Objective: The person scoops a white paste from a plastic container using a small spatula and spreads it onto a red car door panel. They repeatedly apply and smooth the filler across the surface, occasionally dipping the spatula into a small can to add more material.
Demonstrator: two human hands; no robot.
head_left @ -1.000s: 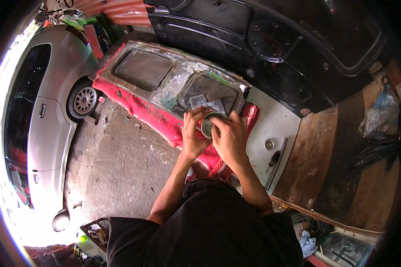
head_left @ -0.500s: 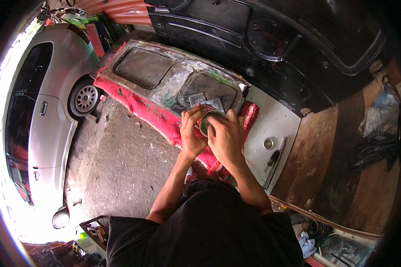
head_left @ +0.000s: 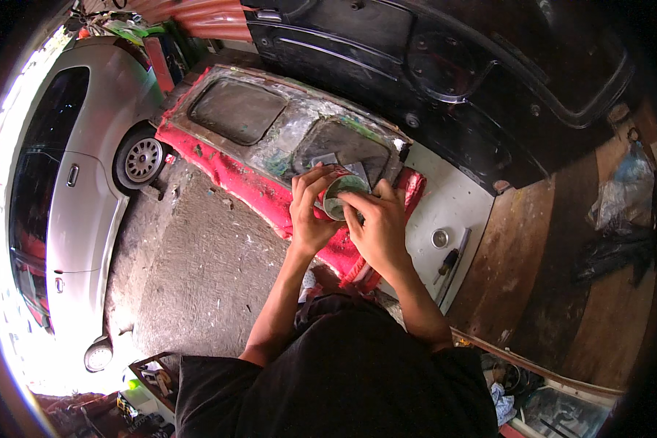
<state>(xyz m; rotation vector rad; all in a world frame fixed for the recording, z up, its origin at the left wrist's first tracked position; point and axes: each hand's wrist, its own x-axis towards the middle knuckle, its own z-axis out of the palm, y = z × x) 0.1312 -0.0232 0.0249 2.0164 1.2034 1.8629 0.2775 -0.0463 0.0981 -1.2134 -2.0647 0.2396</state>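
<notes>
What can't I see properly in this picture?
All in the head view:
- Part of the inside of the round container: covered by the fingers of the right hand.
- Its near left side: behind the left hand.
- Lower part of the silver car: washed out by glare.
- Top of the black panel: cut off by the picture's edge.

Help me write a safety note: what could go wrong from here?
The round open container, green-grey inside, could slip if the left grip loosens. The right grip, partly inside the container, might get scraped. The dark-handled screwdriver, beside a long grey metal bar on the flat white panel, could roll if bumped.
</notes>
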